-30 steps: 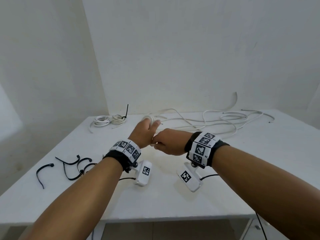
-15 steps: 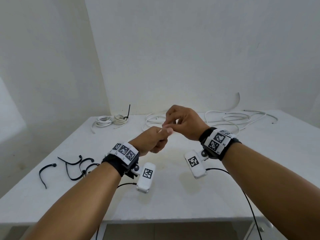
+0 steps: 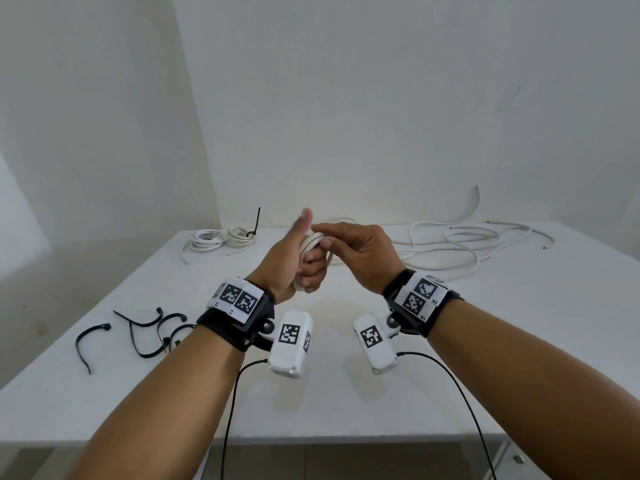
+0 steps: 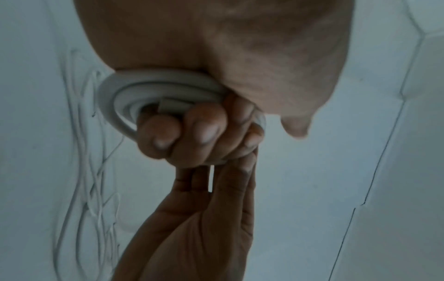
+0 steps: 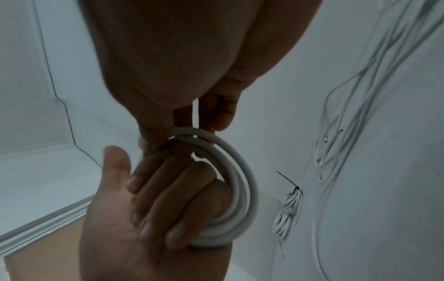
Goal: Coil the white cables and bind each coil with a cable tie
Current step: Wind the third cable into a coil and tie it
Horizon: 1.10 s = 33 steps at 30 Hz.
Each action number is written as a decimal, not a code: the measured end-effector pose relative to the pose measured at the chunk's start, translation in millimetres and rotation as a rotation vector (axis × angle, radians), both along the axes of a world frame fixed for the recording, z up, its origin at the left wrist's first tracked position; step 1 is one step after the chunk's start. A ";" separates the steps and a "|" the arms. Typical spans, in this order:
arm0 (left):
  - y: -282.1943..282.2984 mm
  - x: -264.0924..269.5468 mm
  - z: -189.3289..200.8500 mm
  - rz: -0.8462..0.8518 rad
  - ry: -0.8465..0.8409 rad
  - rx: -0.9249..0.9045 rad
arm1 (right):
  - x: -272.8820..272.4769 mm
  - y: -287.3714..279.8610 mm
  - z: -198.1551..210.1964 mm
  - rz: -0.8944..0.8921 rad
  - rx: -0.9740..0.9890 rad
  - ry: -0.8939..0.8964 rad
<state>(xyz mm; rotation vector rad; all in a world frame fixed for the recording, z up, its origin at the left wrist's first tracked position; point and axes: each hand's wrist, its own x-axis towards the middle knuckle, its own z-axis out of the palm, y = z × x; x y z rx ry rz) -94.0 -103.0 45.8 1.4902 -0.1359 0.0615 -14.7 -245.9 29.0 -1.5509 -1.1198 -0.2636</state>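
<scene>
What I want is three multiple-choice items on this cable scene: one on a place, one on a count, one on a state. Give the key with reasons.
1. Where do the loose black cable ties lie?
A. On the table, at its left side
B. At the table's far right corner
C. On the floor

2. How many small coils lie at the table's far left?
A. One
B. Two
C. Five

3. What is the state of the held coil?
A. Bound with a black tie
B. Lying flat on the table
C. In the grip of the left hand, with no tie on it

Key: 1 A, the head view shows the ties beside the left forearm; 2 B, two small coils lie side by side there; 3 C, curled fingers pass through the loops and both wrist views show bare white cable.
</scene>
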 end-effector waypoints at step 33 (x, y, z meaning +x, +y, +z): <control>101.3 -64.4 6.6 0.823 -0.102 -0.110 | -64.3 140.9 12.7 -0.013 -0.084 -0.037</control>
